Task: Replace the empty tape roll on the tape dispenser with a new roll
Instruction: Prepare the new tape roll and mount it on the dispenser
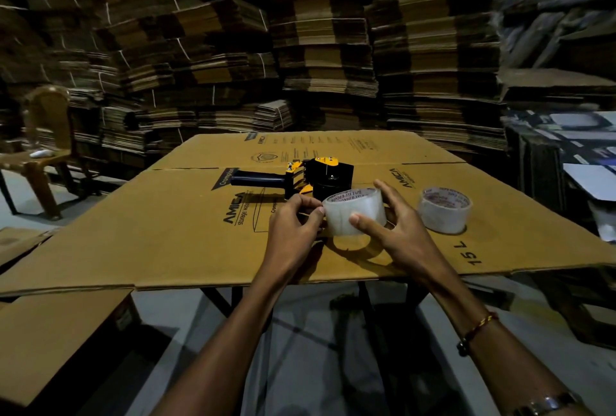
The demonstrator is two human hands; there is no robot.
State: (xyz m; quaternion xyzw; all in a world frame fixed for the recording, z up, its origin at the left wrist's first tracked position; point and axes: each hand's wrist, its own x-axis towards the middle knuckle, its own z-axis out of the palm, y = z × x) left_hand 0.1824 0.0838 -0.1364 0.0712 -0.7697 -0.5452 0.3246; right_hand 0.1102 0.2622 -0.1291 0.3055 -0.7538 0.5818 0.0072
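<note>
Both my hands hold the clear tape roll (pixel 355 212) just above the cardboard sheet (pixel 166 232): left hand (pixel 295 224) pinches its left edge, right hand (pixel 396 225) curls round its right side. Tape dispenser (pixel 300 178) lies just beyond my fingers, touching nothing I hold. Second tape roll (pixel 445 209) sits flat right of my right hand.

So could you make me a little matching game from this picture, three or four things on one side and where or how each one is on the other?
Things:
1. clear tape roll
2. second tape roll
3. tape dispenser
4. wooden chair

States:
A. stands on the floor at far left
B. lies on its side on the cardboard sheet, handle pointing left
C. held between the left hand and right hand
D. rests untouched on the cardboard, right of the hands

Pairs: 1-C, 2-D, 3-B, 4-A
</note>
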